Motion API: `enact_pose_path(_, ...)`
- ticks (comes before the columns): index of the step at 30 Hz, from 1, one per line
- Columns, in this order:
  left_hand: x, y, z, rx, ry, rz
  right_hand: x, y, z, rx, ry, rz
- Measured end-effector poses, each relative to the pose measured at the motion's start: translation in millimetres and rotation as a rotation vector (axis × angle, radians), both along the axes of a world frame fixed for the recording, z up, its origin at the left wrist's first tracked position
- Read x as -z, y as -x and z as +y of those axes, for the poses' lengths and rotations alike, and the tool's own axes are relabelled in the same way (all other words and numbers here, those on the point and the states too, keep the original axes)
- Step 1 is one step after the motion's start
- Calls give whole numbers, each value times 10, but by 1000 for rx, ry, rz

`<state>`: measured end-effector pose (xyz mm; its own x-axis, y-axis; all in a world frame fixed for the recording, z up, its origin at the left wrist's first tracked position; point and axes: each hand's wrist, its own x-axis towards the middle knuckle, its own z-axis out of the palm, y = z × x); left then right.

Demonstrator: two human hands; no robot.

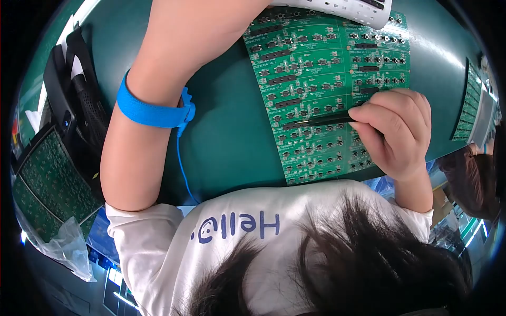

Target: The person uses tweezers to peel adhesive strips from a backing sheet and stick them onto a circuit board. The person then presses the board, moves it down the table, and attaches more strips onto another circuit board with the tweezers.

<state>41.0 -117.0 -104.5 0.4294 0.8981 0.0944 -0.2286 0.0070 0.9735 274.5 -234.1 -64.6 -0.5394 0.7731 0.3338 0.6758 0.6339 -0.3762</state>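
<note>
- Head view: dark hair point(379, 258) and a white shirt point(168, 258) are seen closest to the camera; upside down on the cloth, "Hello!" can be read in blue lettering point(237, 226), its "o" drawn as a smiling face.
- A blue wristband point(150, 111), with a thin blue cord point(183, 167) run down from it, is worn on the left arm; the left hand point(205, 31) is cut off by the upper edge, so its grip cannot be told.
- Black tweezers point(329, 120) are pinched between thumb and bent forefinger of the right hand point(395, 126), the other fingers being curled in. Their tips are pointed left, over a dark strip part point(290, 127); contact cannot be made out.
- Beneath the tweezers, a green circuit board panel point(316, 98) is laid on the dark green tabletop point(221, 137). Small white print is repeated along its rows; "V1.1" can be read after a string begun with "2024", its last digits blurred.
- Over the panel's far end, a white perforated object point(337, 8) is partly seen, marked with dark slots.
- Off to the right, another green board point(466, 105) is seen near the tabletop's edge.
</note>
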Motion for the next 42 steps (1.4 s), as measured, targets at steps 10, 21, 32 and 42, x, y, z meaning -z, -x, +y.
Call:
enact_pose_path(10,-102,-6,-23,5,-6,46,25,14,10,-8,-4,11)
enact_pose_path(21,-93,-9,-27,0,-12,47,40,19,2,-6,-18,12)
enact_pose_path(32,-101,-3,-28,3,-32,89,47,25,-9,-1,-39,12)
enact_pose_path(42,-128,-21,-51,-7,-7,71,55,28,-14,-4,-56,15)
